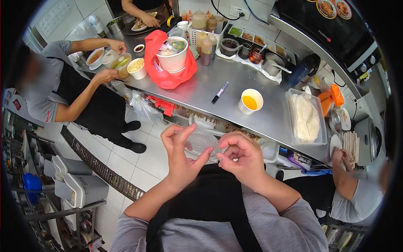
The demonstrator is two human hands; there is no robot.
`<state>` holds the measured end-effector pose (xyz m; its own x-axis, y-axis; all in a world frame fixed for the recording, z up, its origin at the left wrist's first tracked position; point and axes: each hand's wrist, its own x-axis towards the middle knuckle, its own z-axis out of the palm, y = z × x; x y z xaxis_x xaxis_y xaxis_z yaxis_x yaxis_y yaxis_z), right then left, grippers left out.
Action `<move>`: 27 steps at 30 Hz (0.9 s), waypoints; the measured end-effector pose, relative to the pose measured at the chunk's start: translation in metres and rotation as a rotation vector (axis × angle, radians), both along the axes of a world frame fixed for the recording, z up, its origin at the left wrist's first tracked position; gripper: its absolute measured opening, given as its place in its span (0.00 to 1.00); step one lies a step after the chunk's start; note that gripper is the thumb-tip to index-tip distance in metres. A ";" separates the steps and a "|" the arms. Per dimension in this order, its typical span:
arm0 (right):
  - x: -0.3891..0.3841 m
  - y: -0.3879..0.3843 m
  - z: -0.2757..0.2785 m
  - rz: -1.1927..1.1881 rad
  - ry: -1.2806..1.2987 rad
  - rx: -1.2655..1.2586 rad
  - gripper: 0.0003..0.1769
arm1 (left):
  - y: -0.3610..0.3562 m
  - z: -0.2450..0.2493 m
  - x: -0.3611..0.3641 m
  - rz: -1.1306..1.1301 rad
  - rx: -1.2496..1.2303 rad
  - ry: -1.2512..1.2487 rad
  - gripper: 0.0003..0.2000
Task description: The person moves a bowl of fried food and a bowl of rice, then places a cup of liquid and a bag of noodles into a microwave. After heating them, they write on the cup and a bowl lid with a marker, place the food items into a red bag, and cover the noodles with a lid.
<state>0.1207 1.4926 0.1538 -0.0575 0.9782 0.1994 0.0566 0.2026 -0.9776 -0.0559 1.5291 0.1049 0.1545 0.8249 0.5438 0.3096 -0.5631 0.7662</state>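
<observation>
Between my two hands, in front of my apron, is a clear round plastic lid. My left hand holds it by the near left side, thumb and fingers around its rim. At the lid's right edge, my right hand pinches the rim with thumb and forefinger. Beyond them on the steel counter stands a white paper cup with orange liquid inside, uncovered. A marker pen lies to the left of the cup.
A red bag surrounds a white tub on the counter. A tray of white dough is at right. Co-workers work at left, top and lower right. Sauce bottles line the back.
</observation>
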 end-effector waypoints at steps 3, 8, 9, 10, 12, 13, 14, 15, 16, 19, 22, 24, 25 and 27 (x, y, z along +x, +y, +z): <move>-0.014 -0.008 0.005 -0.026 -0.029 0.037 0.11 | -0.008 0.005 -0.011 0.025 0.026 0.005 0.43; -0.026 -0.015 0.002 -0.086 -0.055 0.104 0.08 | -0.019 0.007 -0.026 0.028 0.079 -0.007 0.42; -0.028 -0.017 0.003 -0.094 -0.086 0.124 0.07 | -0.020 0.008 -0.027 0.026 0.114 0.000 0.42; -0.030 -0.018 0.004 -0.101 -0.118 0.142 0.07 | -0.022 0.009 -0.028 0.021 0.118 -0.001 0.42; -0.033 -0.018 0.006 -0.157 -0.187 0.191 0.07 | -0.027 0.014 -0.028 -0.023 -0.015 -0.114 0.36; -0.034 -0.018 0.007 -0.210 -0.256 0.235 0.08 | -0.028 0.011 -0.030 -0.026 -0.010 -0.115 0.36; -0.036 -0.018 0.003 -0.214 -0.257 0.240 0.08 | -0.028 0.005 -0.031 -0.054 0.009 -0.144 0.30; -0.037 -0.018 -0.004 -0.243 -0.167 0.227 0.09 | -0.028 0.000 -0.032 -0.081 0.029 -0.173 0.24; -0.038 -0.018 -0.008 -0.271 -0.076 0.213 0.10 | -0.029 -0.003 -0.032 -0.083 0.034 -0.174 0.24; -0.032 -0.017 -0.008 -0.317 -0.285 0.519 0.12 | -0.032 -0.005 -0.034 -0.258 0.006 -0.331 0.15; -0.031 -0.021 -0.004 -0.329 -0.248 0.625 0.14 | -0.036 0.008 -0.035 -0.254 0.188 -0.235 0.15; -0.030 -0.024 0.002 -0.330 -0.274 0.671 0.15 | -0.037 0.014 -0.036 -0.262 0.316 -0.203 0.17; -0.029 -0.025 0.004 -0.330 -0.300 0.716 0.15 | -0.037 0.016 -0.036 -0.263 0.318 -0.204 0.17; -0.028 -0.027 0.009 -0.328 -0.310 0.753 0.16 | -0.038 0.020 -0.036 -0.279 0.400 -0.117 0.11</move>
